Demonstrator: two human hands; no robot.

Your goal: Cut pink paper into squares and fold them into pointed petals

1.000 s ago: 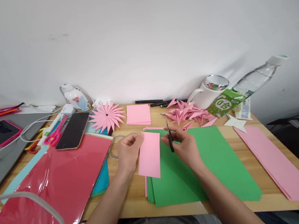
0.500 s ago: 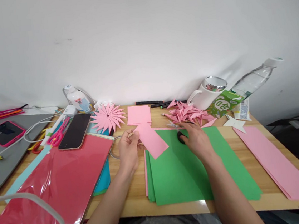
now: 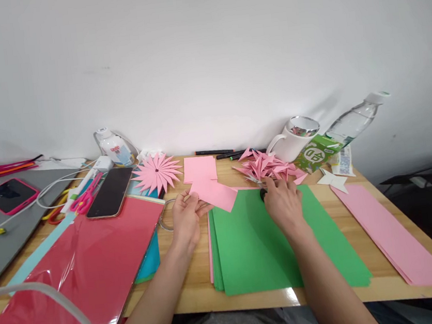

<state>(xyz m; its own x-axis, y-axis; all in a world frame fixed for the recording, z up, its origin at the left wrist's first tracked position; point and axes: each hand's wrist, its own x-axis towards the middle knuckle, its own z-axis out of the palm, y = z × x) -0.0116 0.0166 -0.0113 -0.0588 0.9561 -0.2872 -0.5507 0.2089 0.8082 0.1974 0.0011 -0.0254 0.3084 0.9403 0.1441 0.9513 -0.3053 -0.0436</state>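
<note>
Between the thumb and fingers of my left hand (image 3: pixel 186 214) is a pink sheet of paper (image 3: pixel 218 195), slightly bowed and reaching to the right over the edge of the green paper stack (image 3: pixel 261 250). My right hand (image 3: pixel 284 201) is closed over a pair of scissors (image 3: pixel 262 193) at the stack's far edge. The blades point left, and a bit of black handle shows; the rest is under my fingers. Just behind the scissors lies a heap of folded pink paper pieces (image 3: pixel 265 165). A pile of pink squares (image 3: pixel 199 168) sits beyond my left hand.
A pink folded paper star (image 3: pixel 157 172), phone (image 3: pixel 110 192) and red paper pack (image 3: pixel 91 270) are on the left. A white mug (image 3: pixel 291 140), green packet (image 3: pixel 316 153) and water bottle (image 3: pixel 355 121) stand at the back right. Long pink strips (image 3: pixel 396 235) lie on the right.
The pink sheet in my left hand has tilted flatter and bowed. My right hand has come further over the scissors, hiding more of the handles, and the scissors have shifted slightly right.
</note>
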